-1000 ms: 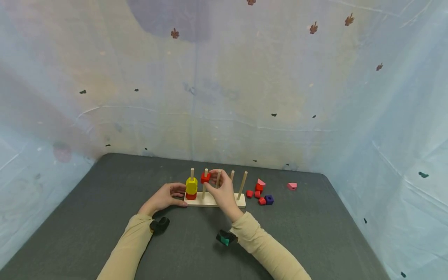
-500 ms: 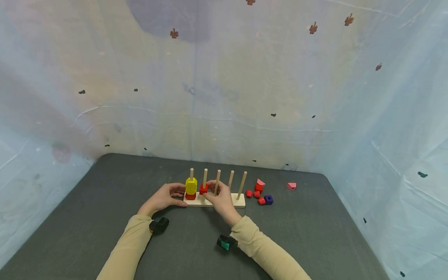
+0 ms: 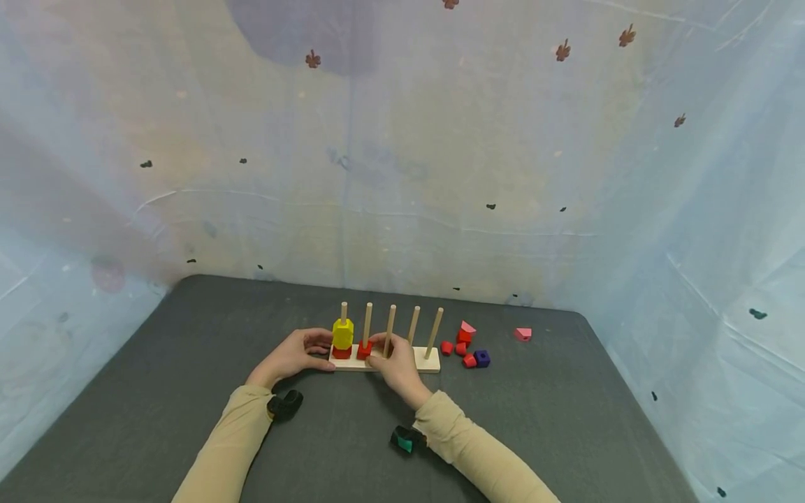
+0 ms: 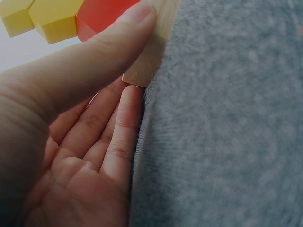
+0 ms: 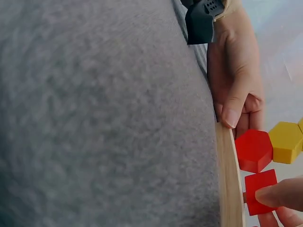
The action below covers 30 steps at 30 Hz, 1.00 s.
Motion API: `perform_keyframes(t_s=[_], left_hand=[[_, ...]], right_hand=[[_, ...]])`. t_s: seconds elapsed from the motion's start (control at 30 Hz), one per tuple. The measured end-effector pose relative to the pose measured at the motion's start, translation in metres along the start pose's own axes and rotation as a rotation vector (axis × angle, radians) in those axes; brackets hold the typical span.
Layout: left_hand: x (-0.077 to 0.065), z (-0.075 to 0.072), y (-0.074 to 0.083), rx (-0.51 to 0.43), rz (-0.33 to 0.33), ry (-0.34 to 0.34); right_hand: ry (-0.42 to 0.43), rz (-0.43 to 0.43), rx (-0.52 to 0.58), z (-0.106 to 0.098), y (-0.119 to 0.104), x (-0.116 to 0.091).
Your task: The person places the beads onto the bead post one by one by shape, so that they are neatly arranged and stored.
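The right hand (image 3: pixel 397 365) pinches a red square block (image 3: pixel 363 351) between its thumb and fingers. That block sits around the second peg (image 3: pixel 367 323) from the left, very low on it; whether it touches the wooden base (image 3: pixel 429 360) is hard to tell. The third peg (image 3: pixel 389 328) stands right beside these fingers, leaving little side room there. The left hand (image 3: pixel 297 355) holds the base's left end, thumb on the front edge and fingers bent around the end.

Just beside the left hand, the first peg (image 3: pixel 344 311) carries a red hexagonal block (image 3: pixel 342 354) with yellow blocks (image 3: pixel 342 337) above it. Two more pegs rise to the right of the right hand. Near the base's right end lie some red blocks (image 3: pixel 461 348) and a purple cube (image 3: pixel 481 358); a pink block (image 3: pixel 523 334) lies farther right. Grey tabletop (image 3: pixel 339 454) stretches between the forearms, and its far edge runs behind the pegs, near a pale sheet (image 3: pixel 377 175).
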<state>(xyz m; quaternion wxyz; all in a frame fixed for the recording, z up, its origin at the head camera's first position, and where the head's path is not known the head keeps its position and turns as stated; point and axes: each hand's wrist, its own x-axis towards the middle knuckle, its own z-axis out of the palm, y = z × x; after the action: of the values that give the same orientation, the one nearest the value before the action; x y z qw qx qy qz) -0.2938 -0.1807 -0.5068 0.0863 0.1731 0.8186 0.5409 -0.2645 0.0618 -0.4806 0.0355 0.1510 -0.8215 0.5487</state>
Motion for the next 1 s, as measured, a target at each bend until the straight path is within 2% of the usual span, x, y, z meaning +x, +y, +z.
perform_keyframes(t_s=[0.23, 0.47, 0.7, 0.9, 1.0], left_hand=[[0.000, 0.000, 0.002, -0.005, 0.007, -0.002], [-0.001, 0.000, 0.002, -0.016, -0.008, 0.001], [-0.004, -0.002, 0.002, -0.011, -0.008, -0.001], [-0.004, -0.002, 0.004, 0.005, -0.023, -0.005], [-0.003, -0.001, 0.005, 0.009, -0.033, -0.004]], right_hand=[[0.004, -0.007, -0.046, 0.000, 0.000, 0.001], [-0.035, 0.024, 0.008, -0.005, -0.002, -0.004], [-0.115, -0.032, 0.083, -0.018, -0.005, -0.012], [-0.158, 0.023, 0.060, -0.033, -0.006, -0.023], [-0.171, 0.016, 0.037, -0.043, -0.004, -0.030]])
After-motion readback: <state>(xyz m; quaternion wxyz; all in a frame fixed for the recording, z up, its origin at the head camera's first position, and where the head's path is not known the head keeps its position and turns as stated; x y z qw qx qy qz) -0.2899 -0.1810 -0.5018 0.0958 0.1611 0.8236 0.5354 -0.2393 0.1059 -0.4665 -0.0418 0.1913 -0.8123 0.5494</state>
